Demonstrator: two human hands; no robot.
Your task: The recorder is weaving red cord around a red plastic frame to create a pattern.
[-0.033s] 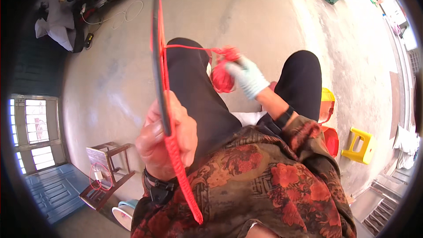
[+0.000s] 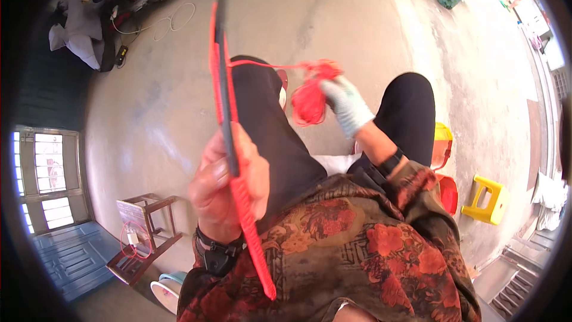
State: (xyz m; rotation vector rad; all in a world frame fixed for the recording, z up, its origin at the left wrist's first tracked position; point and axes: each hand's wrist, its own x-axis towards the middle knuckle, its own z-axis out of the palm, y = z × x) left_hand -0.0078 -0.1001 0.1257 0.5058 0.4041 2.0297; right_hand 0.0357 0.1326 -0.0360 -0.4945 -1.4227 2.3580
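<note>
My bare left hand [image 2: 229,182] is closed around a long dark, narrow strip [image 2: 221,24], held nearly upright. Its lower end is covered in tight red cord wrapping [image 2: 252,244], and loose lengths of red cord run along the part above my fist. From the strip a single strand [image 2: 262,64] stretches across to a bundle of red cord [image 2: 309,105]. That bundle is gripped in my right hand [image 2: 347,106], which wears a pale knitted glove with its fingers closed. Motion blurs the bundle and the strip's top.
Below my hands are my knees in black trousers [image 2: 411,104]. A yellow stool [image 2: 497,203] and a red container [image 2: 448,194] stand at the right. To the left is a wooden chair [image 2: 161,217]; a white cable [image 2: 173,21] lies on the floor farther off.
My right hand and the cord bundle have moved slightly to the right. The strip's upper end has tipped a little to the right, and my left hand keeps its grip.
</note>
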